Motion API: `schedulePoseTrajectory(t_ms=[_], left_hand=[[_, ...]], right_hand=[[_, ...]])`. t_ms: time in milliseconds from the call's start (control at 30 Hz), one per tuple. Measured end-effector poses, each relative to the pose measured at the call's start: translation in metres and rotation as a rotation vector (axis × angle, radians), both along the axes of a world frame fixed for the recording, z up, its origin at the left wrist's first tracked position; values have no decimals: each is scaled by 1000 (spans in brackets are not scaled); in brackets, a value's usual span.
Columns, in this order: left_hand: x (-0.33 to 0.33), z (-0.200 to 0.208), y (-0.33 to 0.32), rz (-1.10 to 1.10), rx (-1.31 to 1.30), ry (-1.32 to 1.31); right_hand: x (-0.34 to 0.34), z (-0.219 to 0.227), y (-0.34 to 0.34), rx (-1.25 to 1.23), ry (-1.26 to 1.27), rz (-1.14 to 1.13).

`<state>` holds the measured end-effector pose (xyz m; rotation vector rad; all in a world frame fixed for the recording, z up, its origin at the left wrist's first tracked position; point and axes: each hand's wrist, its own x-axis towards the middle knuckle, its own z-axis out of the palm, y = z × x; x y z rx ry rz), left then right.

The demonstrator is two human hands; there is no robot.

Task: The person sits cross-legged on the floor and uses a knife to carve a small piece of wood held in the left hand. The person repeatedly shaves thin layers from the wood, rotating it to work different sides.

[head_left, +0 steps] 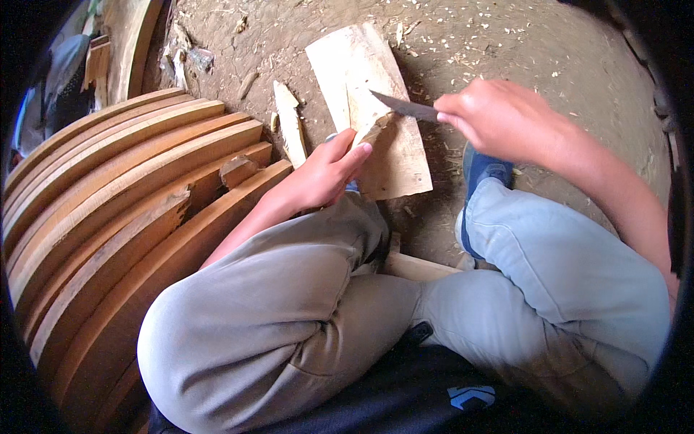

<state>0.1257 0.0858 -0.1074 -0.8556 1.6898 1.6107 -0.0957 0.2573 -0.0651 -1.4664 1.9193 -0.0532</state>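
My left hand (327, 172) is closed around the lower end of a short, rough piece of wood (373, 129). That piece stands over a flat, pale board (397, 163) lying on the ground between my feet. In my right hand (499, 119) is a knife (408, 108) with a dark blade, its handle hidden inside my fist. The blade points left, and its tip lies close to the upper part of the wood piece; whether they touch I cannot tell.
Long wooden planks (137, 195) lie stacked at my left. Beside the board is a split wood sliver (289, 124). Small chips are scattered over the dirt floor (491, 43). My blue shoe (483, 173) rests right of the board, and a pale wooden bar (418, 267) sits under my legs.
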Motion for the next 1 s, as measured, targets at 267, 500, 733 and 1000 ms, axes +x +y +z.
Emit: schedulePoseTrajectory(t_ms=[267,500,733,1000], left_hand=[[2,-3,1,35,32,1],[2,-6,4,121,107,4],[8,-14,1,133,200,31],[8,-16,0,195,292,-40]], right_hand=[[4,-17,11,-80,-33,36],[5,-28,14,-138,-3,99],[12,-21,16,-112,133,188],[34,-15,21,-168,261,189]])
